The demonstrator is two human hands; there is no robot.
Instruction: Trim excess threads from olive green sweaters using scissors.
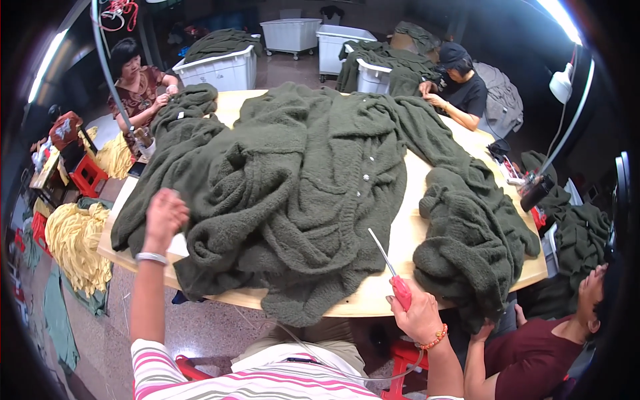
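A red-handled tool (401, 292) with a long thin metal rod is gripped in my right hand (419, 317). Its rod points up and to the left, over the bare table beside the garment. A dark green fleecy garment (313, 180) with a row of small shiny buttons (366, 177) lies heaped across the middle. My left hand (165, 219) is raised by the left part of this pile, its fingers bent and blurred; I cannot make out whether anything is in them. A pale cord runs across my lap toward my right wrist.
The light wooden table (533, 270) has a curved edge. More green garments (470, 233) lie at right. Co-workers sit at far left, far right and near right. Lamp arms rise on both sides. White bins (290, 35) stand behind; yellow garments (79, 247) are piled at left.
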